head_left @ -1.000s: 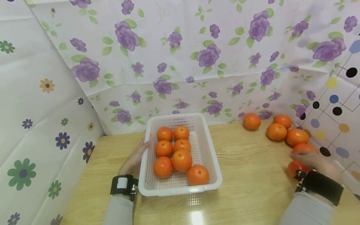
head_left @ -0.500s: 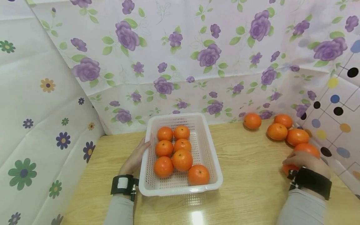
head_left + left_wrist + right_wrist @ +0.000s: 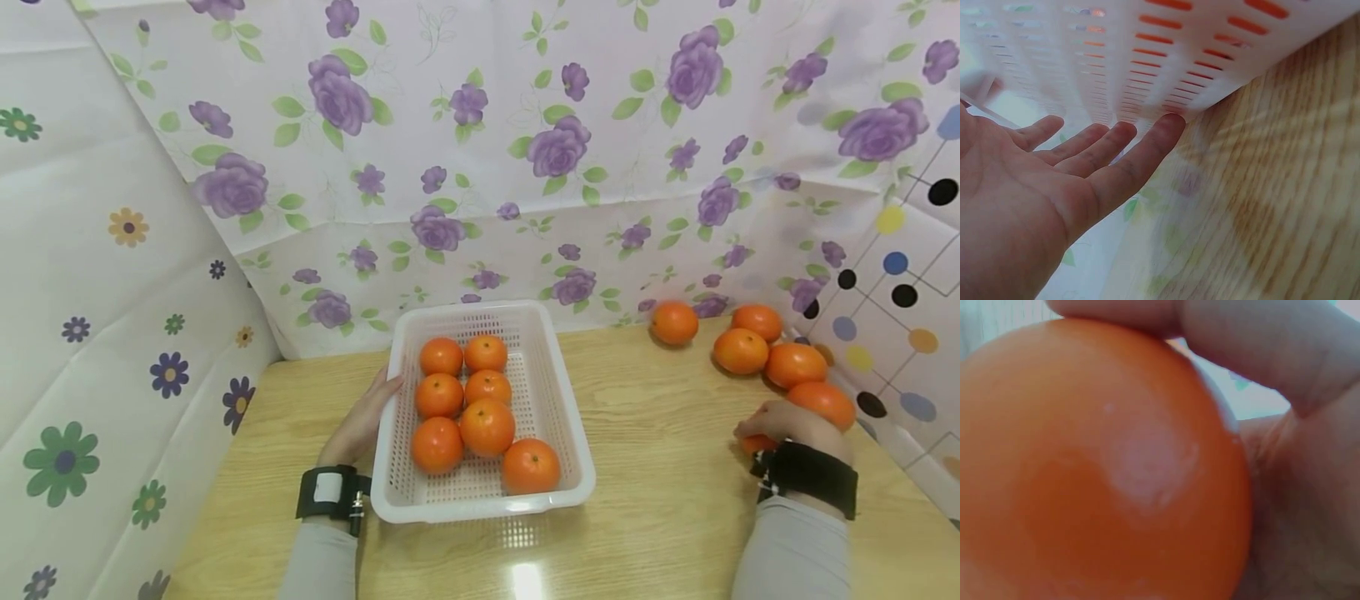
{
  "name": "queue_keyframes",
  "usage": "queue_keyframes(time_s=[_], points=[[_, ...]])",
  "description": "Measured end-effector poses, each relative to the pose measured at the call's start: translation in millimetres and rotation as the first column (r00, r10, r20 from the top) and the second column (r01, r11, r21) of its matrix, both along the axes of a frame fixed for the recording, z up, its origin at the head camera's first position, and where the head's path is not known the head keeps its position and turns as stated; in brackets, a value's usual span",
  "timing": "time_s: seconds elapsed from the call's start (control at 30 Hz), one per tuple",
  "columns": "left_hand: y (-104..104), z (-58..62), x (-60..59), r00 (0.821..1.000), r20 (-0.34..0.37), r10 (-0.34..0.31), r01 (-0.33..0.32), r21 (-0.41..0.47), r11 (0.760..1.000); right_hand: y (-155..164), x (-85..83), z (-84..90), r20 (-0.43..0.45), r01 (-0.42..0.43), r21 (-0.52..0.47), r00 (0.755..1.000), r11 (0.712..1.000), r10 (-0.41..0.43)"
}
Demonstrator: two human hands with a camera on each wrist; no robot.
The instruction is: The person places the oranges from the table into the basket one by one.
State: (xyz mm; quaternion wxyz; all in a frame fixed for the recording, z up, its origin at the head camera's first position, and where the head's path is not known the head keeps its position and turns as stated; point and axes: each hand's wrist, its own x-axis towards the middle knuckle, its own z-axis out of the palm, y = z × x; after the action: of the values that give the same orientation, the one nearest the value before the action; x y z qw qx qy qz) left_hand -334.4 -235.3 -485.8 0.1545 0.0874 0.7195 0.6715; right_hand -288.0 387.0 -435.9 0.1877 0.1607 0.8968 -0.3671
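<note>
Gripping a mandarin [image 3: 752,443] in the right hand [image 3: 795,423], fingers [image 3: 1254,337] curling round it, at the right side of the worktop [image 3: 660,467]. Being round, showing no long axis; stem end impossible to tell, with the wrist view filling with smooth orange skin. Lying just beside five loose mandarins [image 3: 793,364] clustering toward the right back corner. Resting the left hand [image 3: 360,421] flat, fingers [image 3: 1141,156] straight and touching the left wall of the white slotted basket [image 3: 558,400]. Holding seven mandarins [image 3: 486,427] inside, the basket sitting mid-worktop. Showing pale wood grain underneath, with floral sheets [image 3: 450,150] hanging behind and at left, a dotted sheet [image 3: 900,283] at right.
</note>
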Motion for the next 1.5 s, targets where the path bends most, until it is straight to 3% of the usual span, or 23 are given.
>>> queue_keyframes(time_s=[0.17,0.3,0.4,0.43,0.47,0.5,0.53,0.57,0.6,0.63,0.67,0.7,0.73,0.77,0.8,0.83,0.87,0.93,1.0,1.07,1.5], points=[[0,-1.0,-0.7,1.0,0.01,0.003,-0.003,-0.005,1.0,-5,0.3,0.7,-0.031,-0.02,-0.033,0.999,0.999,0.019],[1,-2.4,-1.0,1.0,0.016,0.001,-0.001,-0.005,1.0,-19,-1.5,4.6,-0.145,-0.032,-0.032,0.989,0.999,0.027],[2,-3.0,-1.2,1.0,0.007,-0.007,0.007,0.005,1.0,-34,-0.9,8.8,-0.223,0.067,-0.175,0.969,0.982,-0.106],[2,-3.1,-1.5,1.0,0.003,-0.012,0.012,0.01,1.0,-40,0.9,10.5,-0.225,0.129,-0.299,0.953,0.946,-0.201],[3,-2.8,-1.7,1.0,0.002,-0.016,0.016,0.015,1.0,-46,3.2,12.5,-0.229,0.184,-0.43,0.925,0.884,-0.304],[3,-2.6,-2.0,1.0,-0.001,-0.02,0.02,0.017,1.0,-52,4.9,14.0,-0.234,0.215,-0.495,0.9,0.842,-0.367],[4,-2.3,-2.3,1.0,-0.003,-0.023,0.023,0.018,1.0,-58,7.0,15.2,-0.247,0.248,-0.59,0.851,0.768,-0.464],[4,-2.2,-2.5,1.0,-0.003,-0.021,0.021,0.016,1.0,-63,8.0,16.6,-0.267,0.254,-0.651,0.805,0.715,-0.529],[4,-1.9,-2.7,1.0,-0.004,-0.02,0.02,0.015,1.0,-68,8.4,18.1,-0.277,0.253,-0.687,0.776,0.682,-0.567],[4,-1.8,-2.9,1.0,-0.005,-0.021,0.021,0.015,1.0,-71,8.2,19.4,-0.287,0.248,-0.696,0.764,0.673,-0.578],[4,-1.7,-2.8,1.0,-0.005,-0.02,0.02,0.014,1.0,-75,7.7,20.7,-0.298,0.258,-0.67,0.766,0.696,-0.57],[3,-1.6,-2.6,1.0,-0.005,-0.017,0.017,0.008,1.0,-77,6.6,22.2,-0.325,0.268,-0.59,0.785,0.762,-0.528],[3,-1.7,-2.3,1.0,-0.006,-0.017,0.017,0.004,1.0,-79,4.2,23.5,-0.335,0.24,-0.509,0.829,0.826,-0.448],[3,-1.5,-2.1,1.0,-0.006,-0.013,0.013,0.003,1.0,-81,0.9,24.6,-0.346,0.184,-0.37,0.882,0.911,-0.319],[3,-1.3,-1.8,1.0,-0.006,-0.012,0.012,0.0,1.0,-84,-2.8,25.7,-0.329,0.089,-0.207,0.932,0.974,-0.155],[3,-1.2,-1.6,1.0,-0.006,-0.012,0.012,0.001,1.0,-87,-6.8,26.8,-0.316,-0.03,-0.044,0.949,0.999,0.015],[3,-1.0,-1.5,1.0,-0.007,-0.014,0.014,-0.001,1.0,-90,-11.3,27.6,-0.311,-0.147,0.079,0.936,0.986,0.165],[3,-0.7,-1.3,1.0,-0.008,-0.016,0.016,0.0,1.0,-97,-21.5,28.3,-0.335,-0.332,0.236,0.854,0.913,0.397],[3,-0.4,-1.3,1.0,-0.005,-0.012,0.012,0.002,1.0,-106,-28.2,29.2,-0.375,-0.397,0.226,0.808,0.89,0.455],[2,-0.3,-1.1,1.0,-0.003,-0.013,0.013,0.002,1.0,-112,-32.2,29.6,-0.419,-0.408,0.219,0.781,0.886,0.463],[-1,1.0,1.0,1.0,-0.006,-0.006,0.006,0.001,1.0,-136,-35.4,34.0,-0.45,-0.392,0.22,0.772,0.893,0.45]])
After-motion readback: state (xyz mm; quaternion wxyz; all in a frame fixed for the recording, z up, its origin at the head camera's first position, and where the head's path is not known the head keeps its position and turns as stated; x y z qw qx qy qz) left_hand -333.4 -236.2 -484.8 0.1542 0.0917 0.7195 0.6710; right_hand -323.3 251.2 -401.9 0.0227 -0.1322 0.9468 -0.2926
